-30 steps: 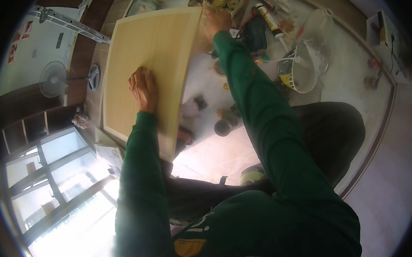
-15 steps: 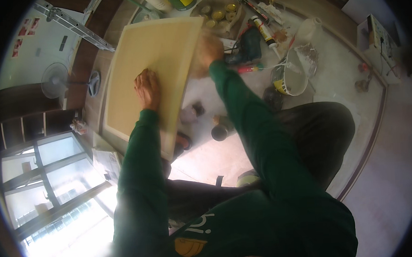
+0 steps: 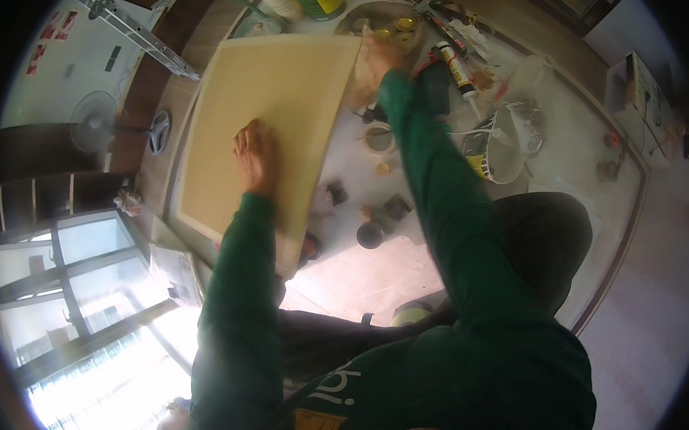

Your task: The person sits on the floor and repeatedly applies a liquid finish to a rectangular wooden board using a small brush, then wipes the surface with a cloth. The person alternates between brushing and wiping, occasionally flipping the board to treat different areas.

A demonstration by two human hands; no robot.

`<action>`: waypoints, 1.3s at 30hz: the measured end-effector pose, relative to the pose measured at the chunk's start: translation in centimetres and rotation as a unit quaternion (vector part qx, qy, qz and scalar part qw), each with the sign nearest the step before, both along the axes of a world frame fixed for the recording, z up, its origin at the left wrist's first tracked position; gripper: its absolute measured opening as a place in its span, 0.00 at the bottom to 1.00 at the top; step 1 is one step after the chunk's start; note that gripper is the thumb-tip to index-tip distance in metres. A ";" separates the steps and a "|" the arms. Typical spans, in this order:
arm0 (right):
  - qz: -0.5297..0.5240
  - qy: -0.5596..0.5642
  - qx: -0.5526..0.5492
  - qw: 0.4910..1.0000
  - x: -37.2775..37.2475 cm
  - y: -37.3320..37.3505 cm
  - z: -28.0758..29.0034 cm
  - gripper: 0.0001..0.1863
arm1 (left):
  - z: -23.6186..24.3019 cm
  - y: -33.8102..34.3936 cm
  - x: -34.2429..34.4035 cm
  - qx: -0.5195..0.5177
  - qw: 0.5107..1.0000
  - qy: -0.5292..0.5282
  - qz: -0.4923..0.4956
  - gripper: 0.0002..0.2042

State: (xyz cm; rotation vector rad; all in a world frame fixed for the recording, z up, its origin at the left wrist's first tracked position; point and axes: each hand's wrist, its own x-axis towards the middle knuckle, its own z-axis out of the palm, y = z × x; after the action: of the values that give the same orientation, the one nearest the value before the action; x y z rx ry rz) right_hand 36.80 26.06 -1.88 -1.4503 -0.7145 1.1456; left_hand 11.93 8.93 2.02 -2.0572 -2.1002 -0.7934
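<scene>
In the head view, the person's left hand [image 3: 256, 157] lies on the face of a pale wooden panel [image 3: 296, 116], palm down, fingers loosely bent and slightly apart. The panel reaches out ahead of, below and to both sides of that hand. The right hand [image 3: 381, 60] is at the panel's far right corner, its fingers bent; it is blurred, and whether they pinch the edge or hold something cannot be told. Just beyond the right hand are small round tins [image 3: 405, 25]; to its right lies a sealant tube [image 3: 457, 69]. Nearer the person and further right is a splattered bucket [image 3: 505, 156]. A fan [image 3: 94, 121] stands well left of the left hand.
</scene>
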 end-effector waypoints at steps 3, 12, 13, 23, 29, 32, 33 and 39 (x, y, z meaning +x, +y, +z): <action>-0.006 -0.106 0.107 0.989 6.7 4.5 -1.7 0.15 | -0.3 1.4 1.7 0.017 1.000 -0.019 -0.013 0.20; 0.122 0.013 0.081 0.989 20.5 1.4 7.1 0.21 | 14.8 -7.2 7.4 -0.060 0.982 -0.170 -0.055 0.19; 0.137 0.037 0.083 0.986 19.7 -2.9 9.6 0.21 | 18.2 -11.1 9.9 -0.115 0.979 -0.136 -0.095 0.20; 0.209 0.045 -0.031 0.976 17.6 -7.2 12.0 0.23 | 35.7 -36.6 17.5 -0.127 0.946 0.023 -0.298 0.11; 0.200 -0.085 0.023 0.976 8.7 -8.9 10.9 0.24 | 37.7 -40.8 18.1 -0.079 0.983 0.049 -0.157 0.09; 0.159 -0.108 0.082 0.978 8.3 -9.1 12.4 0.26 | 35.8 -39.5 16.5 -0.129 0.973 -0.018 -0.190 0.09; 0.153 -0.085 0.093 0.980 7.6 -8.9 12.5 0.29 | 33.9 -38.2 14.3 -0.167 0.951 -0.055 -0.253 0.09; 0.333 -0.044 0.005 0.942 7.6 -9.8 9.0 0.27 | 14.7 -30.8 -1.6 -0.317 0.896 -0.283 0.133 0.08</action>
State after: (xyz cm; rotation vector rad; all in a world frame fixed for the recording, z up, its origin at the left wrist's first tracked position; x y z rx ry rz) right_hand 44.37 16.25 7.12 -1.2835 -1.3368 1.5830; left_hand 10.34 -21.88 16.77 -1.8372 -3.2449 -0.8056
